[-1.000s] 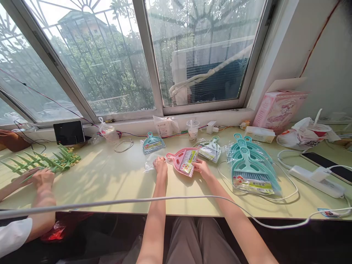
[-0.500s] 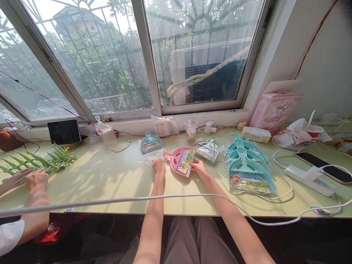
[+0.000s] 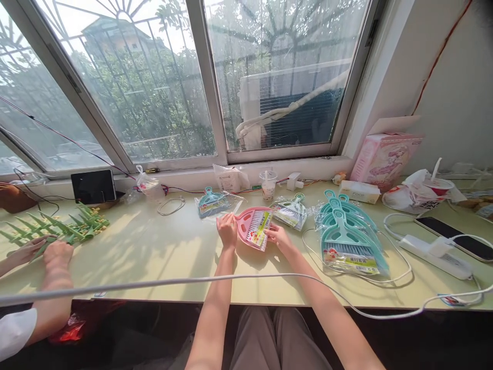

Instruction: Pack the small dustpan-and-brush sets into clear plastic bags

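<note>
A pink dustpan [image 3: 245,224] lies tilted between my hands, its handle end toward the left. A small brush with a yellow-green label card [image 3: 259,229] rests in its pan. My right hand [image 3: 279,237] grips the pan's right edge and the card, thumb in front. My left hand [image 3: 227,229] is closed at the handle end, and clear plastic bag film [image 3: 235,207] sticks out above its fingers. The handle tip is hidden by that hand. Behind are a bagged blue-green dustpan set [image 3: 212,203] and a bagged pale green one [image 3: 289,211].
Stacked teal dustpan sets [image 3: 348,234] lie on the right, near a power strip [image 3: 435,255] and phone [image 3: 458,236]. A white cable [image 3: 254,276] crosses in front of my forearms. A drink cup [image 3: 268,186] stands behind. At left, another person's hands [image 3: 57,252] hold green artificial plants.
My left hand has moved slightly up and right onto the handle end of the pink dustpan, and the plastic film now stands higher. The right hand keeps its grip.
</note>
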A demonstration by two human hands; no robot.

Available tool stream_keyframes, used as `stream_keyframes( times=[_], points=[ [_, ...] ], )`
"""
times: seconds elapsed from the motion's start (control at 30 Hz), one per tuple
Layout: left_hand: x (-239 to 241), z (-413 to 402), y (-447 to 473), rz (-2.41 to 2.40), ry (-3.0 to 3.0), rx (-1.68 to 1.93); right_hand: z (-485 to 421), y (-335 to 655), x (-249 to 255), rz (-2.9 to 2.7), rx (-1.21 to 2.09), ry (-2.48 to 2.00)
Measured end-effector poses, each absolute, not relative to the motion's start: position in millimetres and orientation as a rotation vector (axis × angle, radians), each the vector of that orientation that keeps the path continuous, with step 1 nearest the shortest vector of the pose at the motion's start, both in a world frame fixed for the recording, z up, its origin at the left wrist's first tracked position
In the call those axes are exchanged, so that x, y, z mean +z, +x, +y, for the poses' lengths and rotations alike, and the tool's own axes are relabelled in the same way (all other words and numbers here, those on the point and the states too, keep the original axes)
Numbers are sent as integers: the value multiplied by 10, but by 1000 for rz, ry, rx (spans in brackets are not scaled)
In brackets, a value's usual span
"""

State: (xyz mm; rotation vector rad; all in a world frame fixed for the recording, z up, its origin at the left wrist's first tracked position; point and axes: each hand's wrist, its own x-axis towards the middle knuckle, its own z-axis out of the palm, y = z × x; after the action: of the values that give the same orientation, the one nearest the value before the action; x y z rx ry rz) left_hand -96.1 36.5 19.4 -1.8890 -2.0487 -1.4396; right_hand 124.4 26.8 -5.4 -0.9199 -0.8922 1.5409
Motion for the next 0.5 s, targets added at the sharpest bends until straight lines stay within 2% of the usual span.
stream_keyframes(
  times=[0.2, 0.3, 0.4, 0.5],
  points=[
    [256, 221, -704, -1715, -2222, -1253, 221, 1154, -9, -885, 1435, -847],
    [316, 152, -628, -1885, -2073, -1346, 224, 1113, -3, -836, 1387, -842],
    [400, 131, -644, -2184, -1666, -1831, 234, 1101, -11, -800, 1365, -835],
    [473, 155, -691, -2219, -1879, -2569, 235, 1111, -6, -820, 1395, -840]
  ],
)
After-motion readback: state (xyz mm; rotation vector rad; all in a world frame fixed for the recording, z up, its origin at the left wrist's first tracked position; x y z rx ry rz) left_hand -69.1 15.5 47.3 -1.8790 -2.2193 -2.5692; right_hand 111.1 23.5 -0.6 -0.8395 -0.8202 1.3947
